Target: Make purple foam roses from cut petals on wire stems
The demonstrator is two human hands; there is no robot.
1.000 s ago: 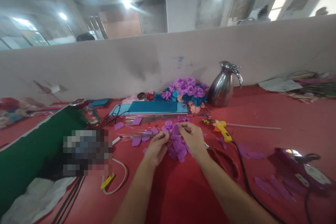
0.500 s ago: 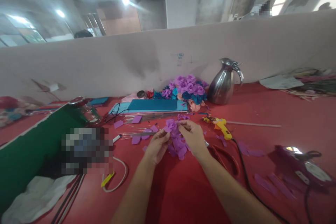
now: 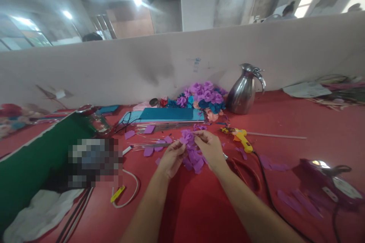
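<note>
1. A steel jug [image 3: 242, 91] stood upright on the red tabletop [image 3: 196, 212], near the pale partition [image 3: 114, 68], its handle toward the right.
2. Dark-framed glasses [image 3: 127, 122] lay at the left end of the blue sheets [image 3: 168, 114].
3. A clear glass jar [image 3: 99, 123] lay tilted beside the green panel [image 3: 37, 155].
4. A crumpled white cloth [image 3: 37, 212] lay at the near left, and a pale cable loop [image 3: 137, 188] with a yellow tag [image 3: 117, 194] lay to its right.
5. Beyond the partition, ceiling lights [image 3: 137, 0] shone.

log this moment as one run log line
left hand: holds purple flower | right hand: fingers at the flower's edge | glue gun: lying on red table
</note>
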